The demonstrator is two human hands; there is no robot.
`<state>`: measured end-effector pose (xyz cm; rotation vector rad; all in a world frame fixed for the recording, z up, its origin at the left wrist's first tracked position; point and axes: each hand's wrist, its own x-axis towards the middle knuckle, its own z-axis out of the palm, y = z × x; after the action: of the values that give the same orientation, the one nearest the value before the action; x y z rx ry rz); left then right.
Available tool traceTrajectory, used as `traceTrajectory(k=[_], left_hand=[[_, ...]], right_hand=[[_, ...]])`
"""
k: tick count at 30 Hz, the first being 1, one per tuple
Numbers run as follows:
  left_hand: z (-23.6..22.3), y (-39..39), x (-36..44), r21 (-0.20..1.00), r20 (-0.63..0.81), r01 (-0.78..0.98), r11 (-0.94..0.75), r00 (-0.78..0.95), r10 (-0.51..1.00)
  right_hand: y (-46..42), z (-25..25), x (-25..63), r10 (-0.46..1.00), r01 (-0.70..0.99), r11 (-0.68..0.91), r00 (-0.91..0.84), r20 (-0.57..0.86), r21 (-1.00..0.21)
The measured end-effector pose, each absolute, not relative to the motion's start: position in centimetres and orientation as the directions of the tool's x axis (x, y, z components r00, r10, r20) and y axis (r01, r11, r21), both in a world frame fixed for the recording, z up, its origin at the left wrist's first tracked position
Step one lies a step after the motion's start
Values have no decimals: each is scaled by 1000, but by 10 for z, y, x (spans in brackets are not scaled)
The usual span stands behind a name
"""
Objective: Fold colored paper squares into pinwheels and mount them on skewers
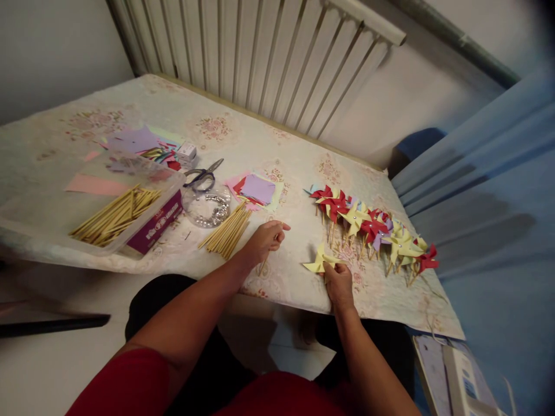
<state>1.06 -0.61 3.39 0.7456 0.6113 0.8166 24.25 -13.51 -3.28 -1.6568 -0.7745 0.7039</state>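
Note:
My right hand (340, 284) pinches a pale yellow paper pinwheel (319, 261) just above the table's near edge. No stick shows on this pinwheel. My left hand (267, 240) is closed around a thin wooden stick (262, 266), whose lower end sticks out beneath the fingers. Left of that hand lies a bundle of wooden sticks (228, 232). Behind the bundle is a stack of coloured paper squares (256, 189), with a purple one on top. A round clear dish (207, 209) of small shiny metal pieces stands beside the bundle.
Finished pinwheels on sticks (368, 225) lie in a row at the right. Blue-handled scissors (203, 176), small white boxes (187, 153) and paper scraps (134, 140) lie at the left. A clear plastic box (108, 249) holds more sticks. A blue curtain (489, 202) hangs at the right.

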Motion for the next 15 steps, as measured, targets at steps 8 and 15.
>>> traceTrajectory(k=[8,15], left_hand=[[30,-4,13,723,-185,-491,487,541,820],[25,-2,10,666,-175,-539,517,561,809]], right_hand=[[-134,-30,241,778,108,-179,624,-74,-978],[-134,-36,243,777,83,-174,623,-85,-981]])
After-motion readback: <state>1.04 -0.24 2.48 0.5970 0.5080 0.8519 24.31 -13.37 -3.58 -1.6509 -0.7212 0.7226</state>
